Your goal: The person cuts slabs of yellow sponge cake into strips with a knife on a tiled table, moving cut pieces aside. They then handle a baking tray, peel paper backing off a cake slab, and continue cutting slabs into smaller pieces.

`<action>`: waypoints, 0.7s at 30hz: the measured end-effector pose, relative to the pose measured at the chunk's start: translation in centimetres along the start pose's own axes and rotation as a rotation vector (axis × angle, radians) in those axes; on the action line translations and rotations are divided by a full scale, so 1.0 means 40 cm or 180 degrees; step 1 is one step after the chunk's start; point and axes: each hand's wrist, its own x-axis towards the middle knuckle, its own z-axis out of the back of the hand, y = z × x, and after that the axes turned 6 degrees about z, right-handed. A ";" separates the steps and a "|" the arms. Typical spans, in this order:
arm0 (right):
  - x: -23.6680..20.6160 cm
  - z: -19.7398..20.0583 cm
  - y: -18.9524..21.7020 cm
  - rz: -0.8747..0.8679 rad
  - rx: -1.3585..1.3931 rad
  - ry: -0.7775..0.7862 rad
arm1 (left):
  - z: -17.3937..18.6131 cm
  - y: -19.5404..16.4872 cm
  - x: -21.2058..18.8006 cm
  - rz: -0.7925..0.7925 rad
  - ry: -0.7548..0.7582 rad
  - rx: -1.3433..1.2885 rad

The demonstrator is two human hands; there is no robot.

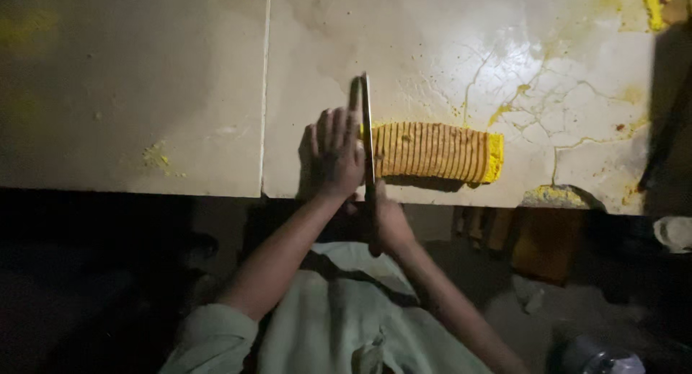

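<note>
Right hand (386, 219) in closed grip on knife (367, 132) handle, left hand (336, 154) flat, open, pressing the blade at the left end of the sliced yellow block (440, 152) on the tabletop (144, 93); block looks soft, crumbly, best steadied from its sides.

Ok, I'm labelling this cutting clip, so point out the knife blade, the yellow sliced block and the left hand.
knife blade (367, 129): head view, on the flat of the blade.
yellow sliced block (436, 152): head view, on its ridged top.
left hand (336, 154): head view, on the back of the hand.
</note>
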 end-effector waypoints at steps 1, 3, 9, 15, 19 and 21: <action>-0.003 0.027 0.017 0.0200 0.0031 -0.0050 | 0.007 -0.001 0.001 0.0108 -0.0202 -0.0252; -0.034 0.096 0.031 0.0949 -0.0298 -0.0387 | 0.021 -0.005 0.002 0.0143 -0.0410 -0.0609; -0.132 0.325 -0.121 0.1894 -0.0156 -0.1286 | 0.098 -0.017 -0.011 -0.0685 0.0375 0.0862; -0.050 0.566 -0.368 0.1754 -0.0747 -0.1828 | 0.128 -0.014 0.052 0.0210 -0.0412 0.1149; 0.069 0.662 -0.407 0.1956 -0.0804 -0.1522 | 0.063 -0.143 0.189 0.2818 -0.0348 -0.1185; 0.123 0.685 -0.390 0.2195 -0.0439 -0.1314 | 0.019 -0.222 0.227 0.1674 -0.0536 -0.1673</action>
